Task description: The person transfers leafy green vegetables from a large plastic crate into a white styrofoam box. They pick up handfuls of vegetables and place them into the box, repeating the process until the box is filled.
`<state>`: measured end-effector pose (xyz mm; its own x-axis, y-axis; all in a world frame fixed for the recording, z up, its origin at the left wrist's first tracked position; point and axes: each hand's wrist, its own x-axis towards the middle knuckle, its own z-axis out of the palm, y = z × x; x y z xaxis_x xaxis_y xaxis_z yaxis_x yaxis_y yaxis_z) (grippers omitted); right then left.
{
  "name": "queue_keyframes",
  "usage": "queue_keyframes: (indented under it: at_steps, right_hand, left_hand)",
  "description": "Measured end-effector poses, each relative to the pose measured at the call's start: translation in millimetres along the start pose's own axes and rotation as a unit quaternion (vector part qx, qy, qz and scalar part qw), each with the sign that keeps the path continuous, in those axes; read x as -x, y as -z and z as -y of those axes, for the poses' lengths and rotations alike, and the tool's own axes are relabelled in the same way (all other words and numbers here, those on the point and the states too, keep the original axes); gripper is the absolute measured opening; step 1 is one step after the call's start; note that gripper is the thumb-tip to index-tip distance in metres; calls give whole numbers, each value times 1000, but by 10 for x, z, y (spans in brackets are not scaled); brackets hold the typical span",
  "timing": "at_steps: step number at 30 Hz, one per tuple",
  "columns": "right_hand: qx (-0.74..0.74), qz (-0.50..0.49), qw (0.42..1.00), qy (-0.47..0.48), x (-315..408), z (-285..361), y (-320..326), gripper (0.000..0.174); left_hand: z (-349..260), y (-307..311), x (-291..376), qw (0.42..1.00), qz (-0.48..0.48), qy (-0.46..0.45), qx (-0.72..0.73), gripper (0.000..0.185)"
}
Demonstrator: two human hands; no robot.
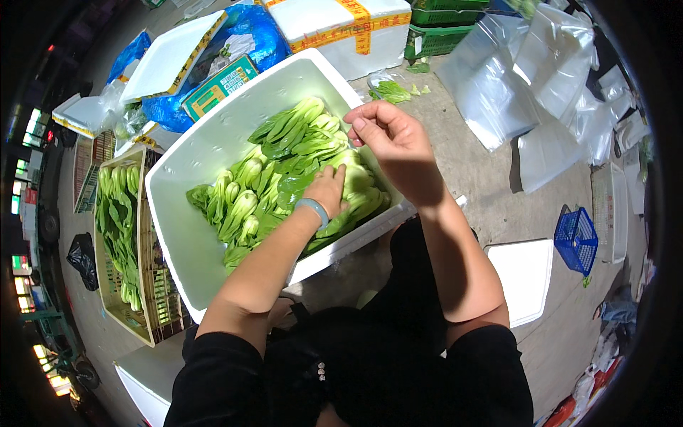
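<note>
A white foam box [181,213] stands before me, tilted in view, with many heads of bok choy [248,205] spread over its floor. My left hand [326,193], with a pale jade-like bangle [315,209] at the wrist, rests on the greens, fingers spread. Its fingertips touch the leaves and stalks near the middle right of the pile. Above the box's right wall, my right hand [392,136] is raised with its fingers curled in towards the thumb. Nothing shows in it.
A crate of bok choy [120,229] is at the left. Behind the box are a digital scale [221,88] and a taped foam box [347,26]. Clear plastic bags [496,80] lie at the right, near a blue basket [576,240] and a white foam lid [520,280].
</note>
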<state>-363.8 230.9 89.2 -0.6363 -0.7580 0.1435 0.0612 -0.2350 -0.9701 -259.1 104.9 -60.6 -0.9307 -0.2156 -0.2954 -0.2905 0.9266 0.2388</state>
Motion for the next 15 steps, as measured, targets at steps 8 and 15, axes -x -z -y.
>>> queue_keyframes:
  at_steps: [8, 15]
  right_hand:
    - [8, -1, 999, -39, -91, -45, -82, 16]
    - [50, 18, 998, -42, -103, -132, -57, 15]
  left_hand:
    - [136, -243, -259, 986, -79, 22, 143, 32]
    - [194, -365, -396, 985, -30, 72, 156, 36]
